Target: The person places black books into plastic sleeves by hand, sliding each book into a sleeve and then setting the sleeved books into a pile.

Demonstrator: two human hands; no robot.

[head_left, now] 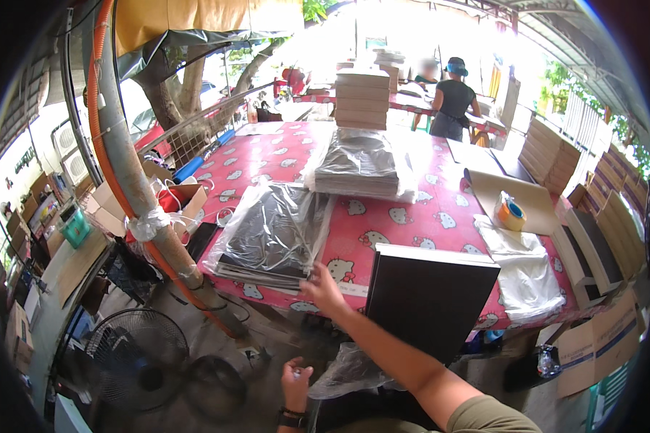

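My right hand (323,290) reaches across to the near right corner of a flat stack of black boards in clear plastic (271,227). Its fingers are apart and touch or nearly touch that corner. Lower down, my left hand (296,382) has curled fingers, with a dark band on the wrist; whatever small thing they may hold is unclear. A thick black block with a pale top edge (433,296) stands upright at the table's front edge, right of my right hand. Clear plastic (350,375) hangs below it, partly behind my forearm.
The table has a pink patterned cover (404,224). Another plastic-wrapped stack (361,162) lies farther back, before a tall pile of brown blocks (361,101). Tape rolls (511,215) and plastic bags (523,270) lie right. A pole (141,195) and fan (137,353) stand left; people (451,97) work behind.
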